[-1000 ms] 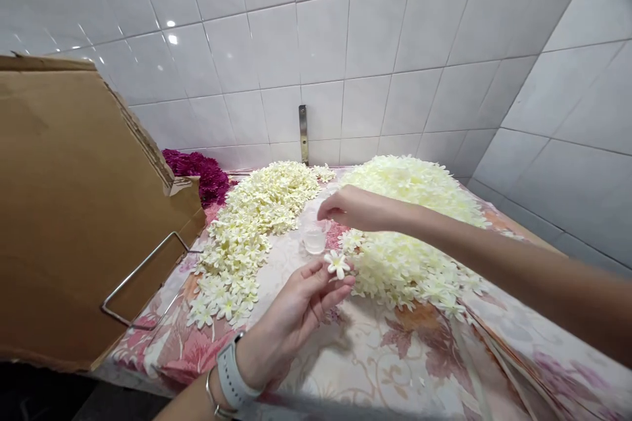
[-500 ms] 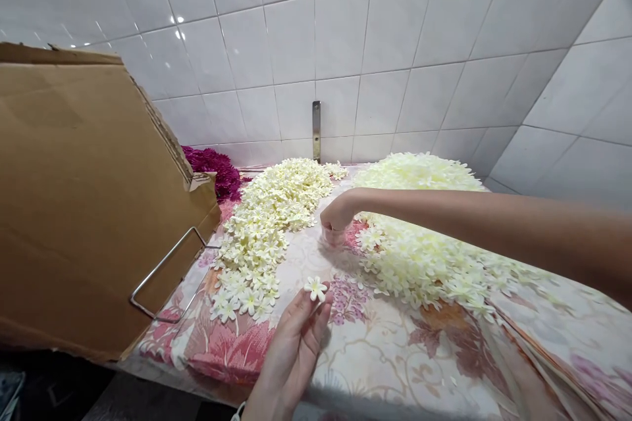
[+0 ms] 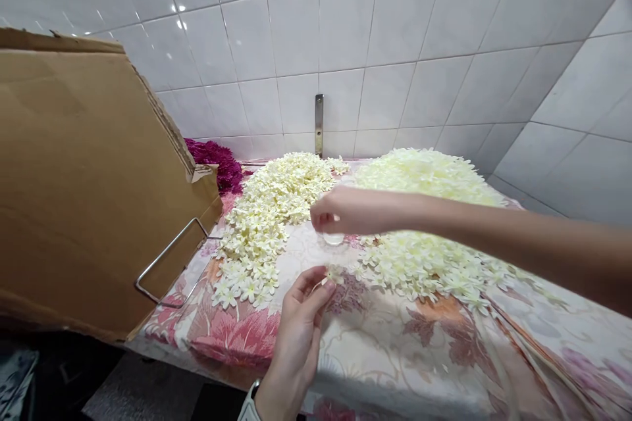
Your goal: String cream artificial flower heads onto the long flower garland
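Observation:
My left hand (image 3: 303,316), a watch at its wrist, pinches a small white flower (image 3: 334,274) between thumb and fingertips. My right hand (image 3: 340,210) is just above a small clear dish (image 3: 334,239), fingers curled together and smeared by motion; anything in them is too small to make out. Left of the dish lies a heap of cream flowers (image 3: 257,230). Under and behind my right forearm spreads a larger heap of pale flowers (image 3: 424,174), with loose ones along its front.
A tall cardboard sheet (image 3: 89,197) stands on the left, with a bent metal wire handle (image 3: 172,256) at its lower edge. Purple flowers (image 3: 220,164) lie behind it. A metal bracket (image 3: 318,125) is on the tiled wall. The table has a floral cloth (image 3: 385,355).
My right hand has risen from the dish, which now shows beneath it. My left hand has moved slightly up and turned, carrying the flower closer to the dish.

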`<state>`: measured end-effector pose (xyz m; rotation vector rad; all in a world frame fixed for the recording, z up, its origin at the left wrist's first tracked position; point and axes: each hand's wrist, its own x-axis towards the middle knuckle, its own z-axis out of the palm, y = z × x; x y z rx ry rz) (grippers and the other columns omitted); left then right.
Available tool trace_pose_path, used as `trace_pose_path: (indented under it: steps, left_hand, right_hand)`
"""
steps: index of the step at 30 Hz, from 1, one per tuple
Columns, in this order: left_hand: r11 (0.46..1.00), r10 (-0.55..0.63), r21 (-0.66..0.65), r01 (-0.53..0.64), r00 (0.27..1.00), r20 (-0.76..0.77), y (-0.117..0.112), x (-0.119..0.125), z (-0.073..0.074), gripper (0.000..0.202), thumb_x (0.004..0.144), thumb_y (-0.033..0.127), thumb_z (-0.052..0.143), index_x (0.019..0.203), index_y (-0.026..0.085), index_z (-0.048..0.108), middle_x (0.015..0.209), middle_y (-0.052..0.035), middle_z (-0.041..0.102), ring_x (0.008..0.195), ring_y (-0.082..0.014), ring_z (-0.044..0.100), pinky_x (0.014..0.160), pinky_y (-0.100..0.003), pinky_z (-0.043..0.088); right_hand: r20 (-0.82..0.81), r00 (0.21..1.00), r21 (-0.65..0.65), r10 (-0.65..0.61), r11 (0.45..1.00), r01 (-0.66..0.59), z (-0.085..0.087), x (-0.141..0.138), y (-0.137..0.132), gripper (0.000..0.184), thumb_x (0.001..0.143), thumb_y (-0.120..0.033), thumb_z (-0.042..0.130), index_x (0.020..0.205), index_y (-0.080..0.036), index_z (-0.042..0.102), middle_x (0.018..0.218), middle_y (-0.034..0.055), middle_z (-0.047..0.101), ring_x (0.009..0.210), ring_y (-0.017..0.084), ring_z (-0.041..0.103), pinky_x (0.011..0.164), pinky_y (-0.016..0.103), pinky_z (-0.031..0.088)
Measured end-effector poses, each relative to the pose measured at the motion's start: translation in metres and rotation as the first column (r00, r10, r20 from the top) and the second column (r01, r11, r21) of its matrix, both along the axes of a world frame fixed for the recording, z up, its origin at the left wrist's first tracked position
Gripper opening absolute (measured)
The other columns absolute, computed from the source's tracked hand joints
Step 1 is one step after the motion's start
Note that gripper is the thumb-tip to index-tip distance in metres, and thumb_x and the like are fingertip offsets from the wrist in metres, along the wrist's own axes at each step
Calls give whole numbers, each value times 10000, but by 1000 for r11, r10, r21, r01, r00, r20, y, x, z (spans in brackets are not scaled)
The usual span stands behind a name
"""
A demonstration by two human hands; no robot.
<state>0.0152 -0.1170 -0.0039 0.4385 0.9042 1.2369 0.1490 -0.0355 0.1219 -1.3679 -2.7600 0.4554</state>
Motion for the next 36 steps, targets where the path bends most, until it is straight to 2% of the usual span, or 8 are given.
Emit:
trace_pose_path:
  steps: [3,11,15,22,25,28,32,36]
  left_hand:
    - [997,35,76,-30,997,-64,-2,7,5,316,536,106,803,811,171,662,863,-11,639,725,-85,630,664,-148,480]
    - [982,-100,146,116,989,-111,-19,38,17,290,590,188,776,865,156,691,927,-48,679,803,-144,661,754,-213,503]
    - [977,-159,133,165,986,-56,-33,56,17,257,625,217,754,874,164,712,991,-66,697,919,-181,662,839,-236,501]
    - [948,-305,90,307,952,-32,-47,78,12,378,651,302,743,1009,188,696,1093,-96,682,1028,-244,629,830,-266,507]
    - [916,-338,162,368,923,-186,-48,81,6,341,688,298,720,1016,207,698,1123,-88,668,1078,-242,598,878,-272,486]
    - [882,-220,302,362,882,-416,-46,81,-1,280,746,305,667,1009,208,683,1110,-84,661,1090,-235,577,906,-300,469]
    - [817,-12,460,347,808,-589,-46,83,-13,242,846,335,533,1025,202,626,1097,-79,634,1073,-220,568,934,-354,449]
    - [779,100,512,363,733,-672,-46,84,-19,222,873,312,491,1027,207,612,1094,-79,617,1065,-211,561,928,-357,446]
  right_hand:
    - [-85,994,25,73,997,-71,-22,15,-39,165,842,-214,519,766,-165,658,736,46,666,639,144,586,565,262,408]
    - [-359,923,269,-136,932,242,-77,55,-92,41,824,-191,552,824,-181,592,778,56,668,689,187,628,573,282,465]
    - [-496,848,336,-188,859,387,-99,65,-121,204,886,-208,435,1021,-192,587,949,102,686,855,230,657,696,360,524]
    - [-665,663,232,-343,749,620,-127,71,-146,281,887,-219,430,1124,-214,584,1063,101,668,968,234,641,760,352,545]
    - [-744,554,157,-374,707,689,-132,77,-150,215,865,-228,487,1040,-224,612,972,72,688,857,214,661,694,323,550]
    - [-767,504,129,-397,674,727,-137,83,-153,172,846,-251,534,995,-209,610,885,49,696,733,190,662,639,299,539]
    - [-770,540,234,-340,637,735,-141,84,-155,138,872,-221,483,935,-165,591,841,65,693,733,176,659,630,259,510]
    - [-752,578,245,-317,679,692,-138,83,-156,158,893,-219,450,822,-171,583,706,31,652,615,140,619,563,227,456]
